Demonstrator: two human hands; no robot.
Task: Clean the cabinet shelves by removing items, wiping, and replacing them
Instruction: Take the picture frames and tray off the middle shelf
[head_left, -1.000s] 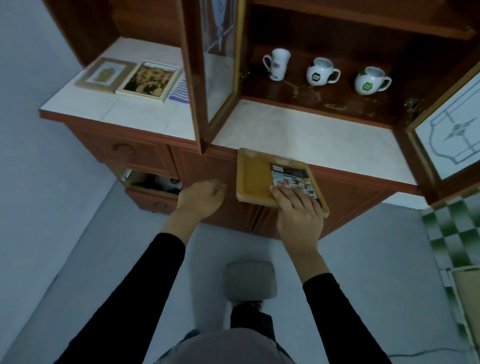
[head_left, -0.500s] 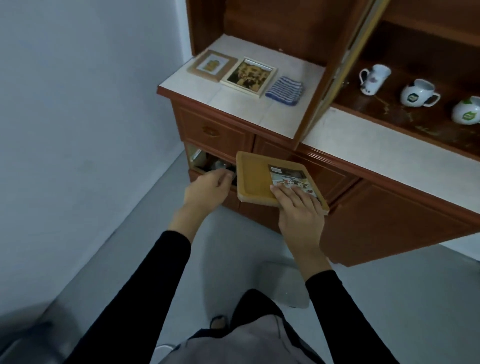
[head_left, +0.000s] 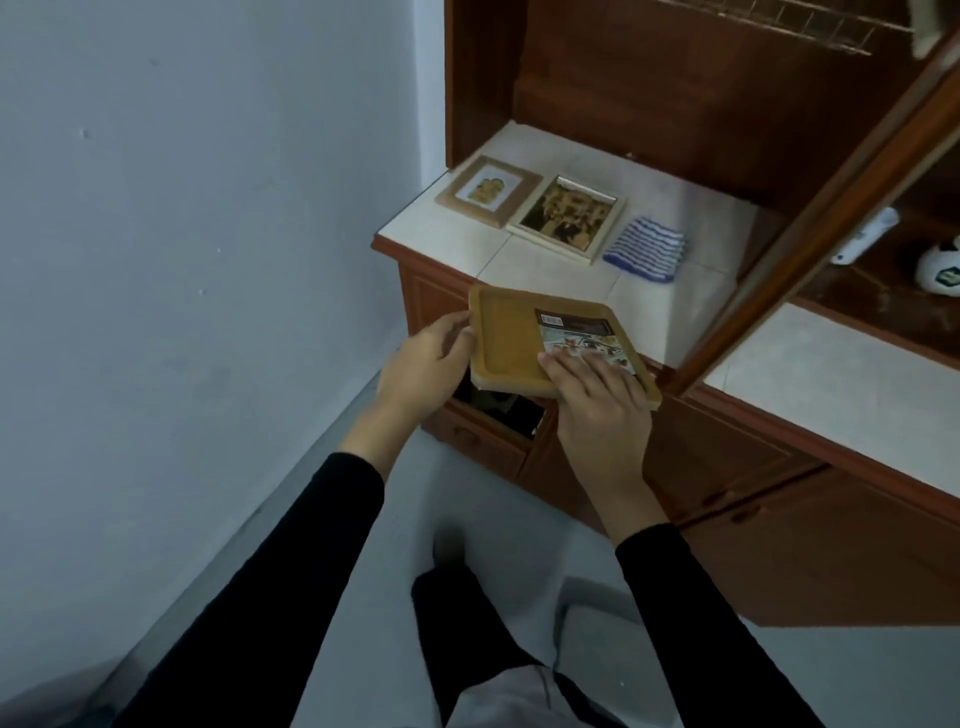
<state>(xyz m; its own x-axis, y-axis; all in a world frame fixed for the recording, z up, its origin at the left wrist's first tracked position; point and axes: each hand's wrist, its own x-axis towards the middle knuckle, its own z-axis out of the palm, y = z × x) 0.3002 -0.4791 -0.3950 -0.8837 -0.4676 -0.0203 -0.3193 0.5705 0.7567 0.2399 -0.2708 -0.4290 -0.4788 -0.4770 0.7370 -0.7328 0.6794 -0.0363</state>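
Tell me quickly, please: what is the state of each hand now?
Left hand: holds the left edge of the wooden tray.
Right hand: holds the same tray at its near right corner, fingers on top.

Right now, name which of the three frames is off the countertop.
The yellow frame, held by left hand and right hand; the tan frame and pale frame lie on the countertop.
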